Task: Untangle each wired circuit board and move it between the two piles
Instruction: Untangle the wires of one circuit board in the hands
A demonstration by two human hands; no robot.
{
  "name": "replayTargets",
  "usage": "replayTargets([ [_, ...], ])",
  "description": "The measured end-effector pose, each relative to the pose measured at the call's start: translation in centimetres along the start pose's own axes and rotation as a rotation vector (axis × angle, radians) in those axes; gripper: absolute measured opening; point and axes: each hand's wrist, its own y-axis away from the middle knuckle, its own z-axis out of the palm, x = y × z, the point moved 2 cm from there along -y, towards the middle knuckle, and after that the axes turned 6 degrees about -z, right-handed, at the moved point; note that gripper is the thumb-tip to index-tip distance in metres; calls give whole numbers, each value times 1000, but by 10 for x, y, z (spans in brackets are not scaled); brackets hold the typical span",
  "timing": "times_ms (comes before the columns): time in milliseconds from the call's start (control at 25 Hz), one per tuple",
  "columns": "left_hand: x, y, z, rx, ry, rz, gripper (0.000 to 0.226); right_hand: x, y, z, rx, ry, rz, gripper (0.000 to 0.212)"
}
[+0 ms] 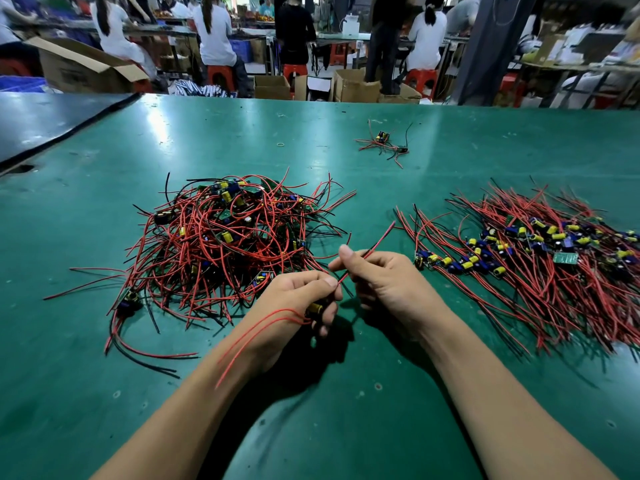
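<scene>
Two hands hold one small wired circuit board (314, 309) between the piles: left hand (300, 299) clenched on it, right hand (381, 278) pinching its red wire (367, 254). Tangled red-and-black wire heap (228, 244) lies left of it, combed-out pile (540, 265) right; stray board (382, 142) well beyond on green mat (173, 140).

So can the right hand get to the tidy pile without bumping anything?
Probably yes. The right hand is close beside the tidy pile, with only bare green table between, though it is busy holding a red wire.
</scene>
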Motion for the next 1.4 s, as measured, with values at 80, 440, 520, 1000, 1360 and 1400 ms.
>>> replayTargets([
  [80,1,0,-1,-28,-3,-5,27,-3,-3,-7,121,74,-100,40],
  [440,3,6,3,-63,-174,25,26,-8,-9,-32,486,23,-146,44],
  [520,2,7,4,-59,-235,47,25,-11,-10,-30,457,-270,60,48],
  [1000,0,6,3,-24,-236,76,22,-24,-5,-27,247,-686,296,49],
  [1360,9,1,-2,170,317,198,26,-9,5,4,84,138,8,11],
  [1400,11,1,-2,200,319,246,23,-8,9,10,17,182,-3,10],
])
